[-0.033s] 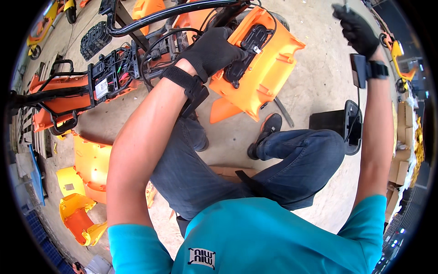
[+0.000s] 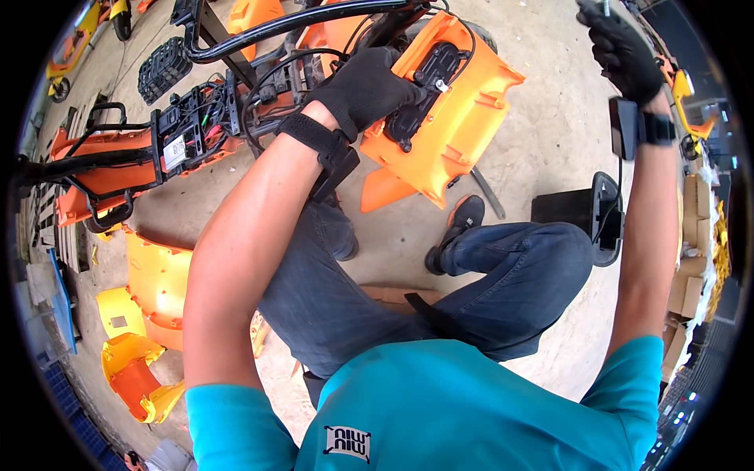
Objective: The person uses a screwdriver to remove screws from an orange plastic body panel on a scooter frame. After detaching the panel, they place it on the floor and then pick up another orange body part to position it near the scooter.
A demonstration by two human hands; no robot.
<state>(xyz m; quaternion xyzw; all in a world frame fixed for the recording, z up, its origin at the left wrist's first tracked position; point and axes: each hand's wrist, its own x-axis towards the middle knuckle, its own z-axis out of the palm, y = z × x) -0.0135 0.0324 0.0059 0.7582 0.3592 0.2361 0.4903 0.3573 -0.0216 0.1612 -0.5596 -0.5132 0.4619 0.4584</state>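
Observation:
In a black glove, my left hand (image 2: 369, 90) is closed at the left edge of an orange plastic panel (image 2: 471, 102). Its fingertips rest against a black housing (image 2: 410, 122) fixed to the panel's inner face. A cable runs off that housing, and a small light-coloured piece (image 2: 442, 85) sits beside it. Raised at the far upper right, my gloved right hand (image 2: 624, 51) is closed around a thin metal shaft (image 2: 606, 6). The rest of that tool is hidden by the fingers and the picture's edge.
A scooter frame (image 2: 212, 118) with exposed wiring lies at the left, under a black tube (image 2: 306, 27). Orange and yellow covers (image 2: 161, 275) lie on the floor. A black bin (image 2: 561, 208) stands beside my right knee; a flat metal bar (image 2: 489, 194) lies near my shoe.
My right hand has shifted slightly to the right, still closed around the metal shaft. The left hand and the orange panel stay where they were.

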